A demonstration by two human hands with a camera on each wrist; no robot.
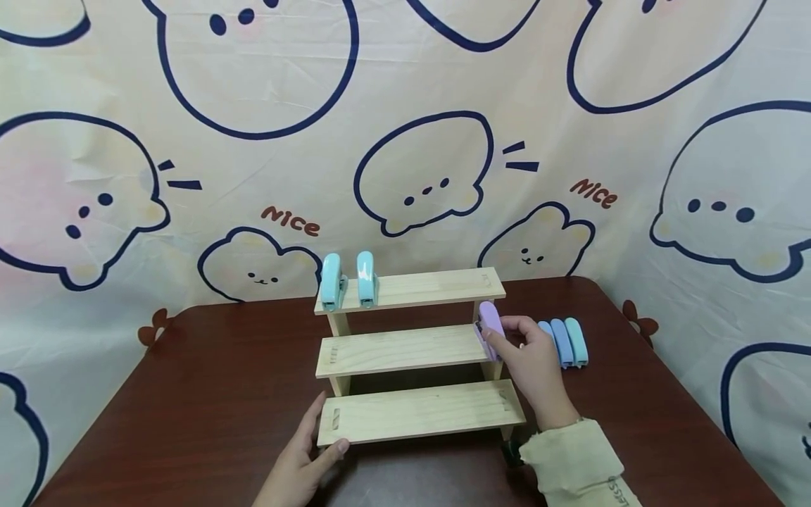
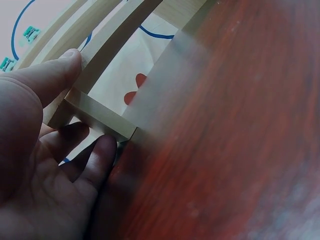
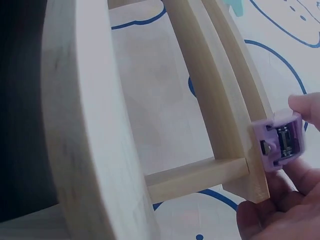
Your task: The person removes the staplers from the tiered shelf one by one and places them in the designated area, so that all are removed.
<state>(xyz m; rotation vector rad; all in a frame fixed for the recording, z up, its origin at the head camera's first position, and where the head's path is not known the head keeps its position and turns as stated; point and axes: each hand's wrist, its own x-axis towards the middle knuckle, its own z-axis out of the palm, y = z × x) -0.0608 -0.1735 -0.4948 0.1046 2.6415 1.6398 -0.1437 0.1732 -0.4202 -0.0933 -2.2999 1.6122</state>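
Observation:
A three-tier wooden shelf [image 1: 405, 415] stands on the table. My left hand [image 1: 303, 454] grips the left end of its lowest board, thumb at the front edge and fingers along the side; the left wrist view shows the thumb [image 2: 55, 75] on the wood. With my right hand [image 1: 529, 359] I hold a purple stapler [image 1: 491, 320] at the right end of the middle board. In the right wrist view the purple stapler [image 3: 282, 142] shows its front end between thumb and fingers. Two teal staplers [image 1: 331, 282] stand on the left part of the top board.
On the table right of the shelf, several blue and teal staplers [image 1: 575, 341] stand side by side, partly behind my right hand. The dark red-brown table [image 1: 222, 380] backs onto a patterned cloth [image 1: 418, 84]. A dark object [image 1: 512, 453] lies by my right sleeve.

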